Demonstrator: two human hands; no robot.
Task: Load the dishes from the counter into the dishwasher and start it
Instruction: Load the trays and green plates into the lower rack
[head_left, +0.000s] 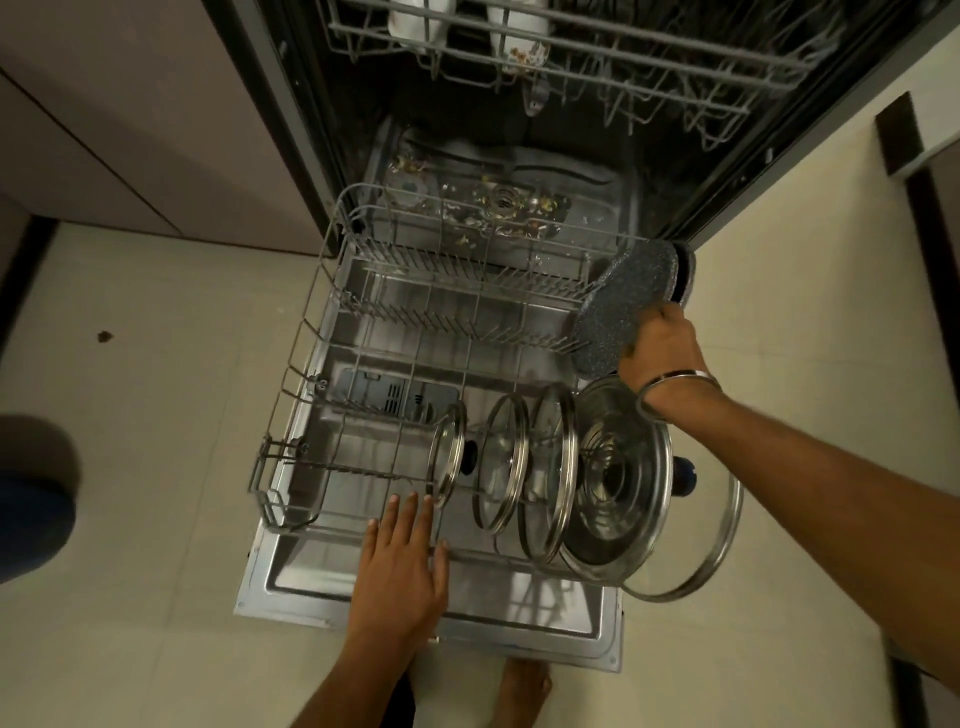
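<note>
Right hand (662, 345) curled around the rim of a speckled grey pan (621, 306), held tilted at the far right corner of the pulled-out lower rack (311, 332). Left hand (402, 556) flat, fingers straight and spread, resting on the rack's near front edge. Between the hands, four lids (550, 473) standing on edge in the rack, just right of the left fingers.

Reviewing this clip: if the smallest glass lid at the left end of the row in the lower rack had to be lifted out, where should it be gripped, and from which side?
Grip the smallest glass lid by its top rim, coming straight down from above. It stands on edge in the lower rack, so the metal rim faces up. Its knob sits in the narrow gap towards the next lid, a poorer grip. The left hand is nearest.
</note>
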